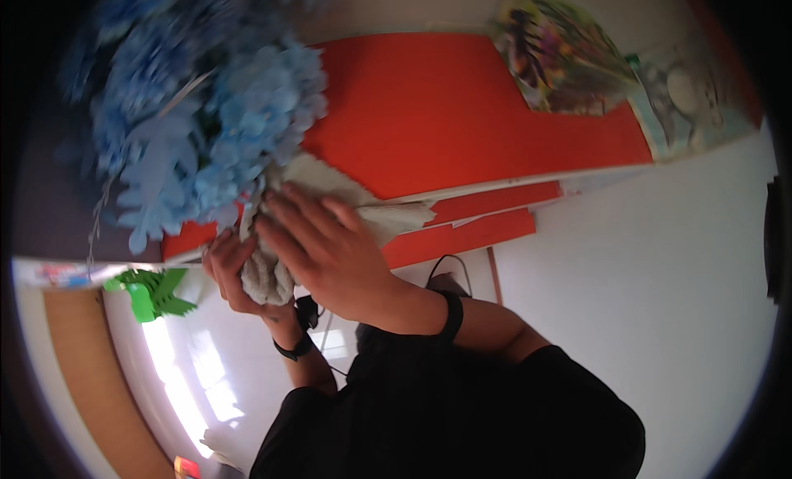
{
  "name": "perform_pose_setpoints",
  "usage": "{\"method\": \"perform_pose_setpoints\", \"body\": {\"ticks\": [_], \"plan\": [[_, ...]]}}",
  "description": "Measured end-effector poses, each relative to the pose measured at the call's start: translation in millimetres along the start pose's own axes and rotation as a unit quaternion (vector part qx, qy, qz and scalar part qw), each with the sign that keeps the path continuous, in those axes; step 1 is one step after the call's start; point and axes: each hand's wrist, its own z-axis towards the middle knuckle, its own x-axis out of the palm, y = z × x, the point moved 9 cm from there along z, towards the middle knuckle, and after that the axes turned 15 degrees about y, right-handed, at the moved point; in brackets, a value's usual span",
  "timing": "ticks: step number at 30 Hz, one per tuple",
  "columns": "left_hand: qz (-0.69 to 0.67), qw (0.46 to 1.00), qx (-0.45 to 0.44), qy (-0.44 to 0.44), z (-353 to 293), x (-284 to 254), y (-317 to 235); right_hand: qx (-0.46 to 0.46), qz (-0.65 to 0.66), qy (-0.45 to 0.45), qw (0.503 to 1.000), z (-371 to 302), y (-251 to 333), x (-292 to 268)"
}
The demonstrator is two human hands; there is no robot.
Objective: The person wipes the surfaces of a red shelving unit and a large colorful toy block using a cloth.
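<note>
A grey-beige cloth (271,274), bunched at its lower end, lies under and between both my hands at the front edge of a red-topped cabinet (404,108). My left hand (229,271) is closed around the bunched part. Over the cloth's middle, my right hand (330,252) grips it with fairly straight fingers; its thumb is hidden. A loose flap of cloth spreads up and right past that hand. Close beyond my fingers, blue artificial flowers (260,99) with pale blue leaves overhang the red top, and the cloth touches or nearly touches the lowest ones.
A picture with a bee and flowers (565,54) stands at the back right, beside a panel with a grey cartoon figure (689,99). Below the top are red lower edges (470,235). A green toy-like object (148,293) is at left. A dark cable (450,260) hangs near my right forearm.
</note>
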Motion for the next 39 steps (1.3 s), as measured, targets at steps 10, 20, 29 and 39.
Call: {"method": "perform_pose_setpoints", "body": {"ticks": [10, 20, 29, 39], "plan": [[-0.029, 0.988, 0.054, 0.141, 7, 73, -80, -0.021, 0.094, -0.019, 0.995, -64, -77, -55], [-0.077, 0.927, 0.193, 0.311, -2, 235, -268, 0.098, 0.048, -0.084, 0.991, -198, -262, -190], [-0.167, 0.926, 0.17, 0.293, -21, 311, -362, 0.159, 0.026, -0.122, 0.979, -287, -373, -253], [-0.204, 0.928, 0.155, 0.269, -16, 284, -324, 0.166, -0.136, -0.043, 0.976, -237, -304, -211]]}}
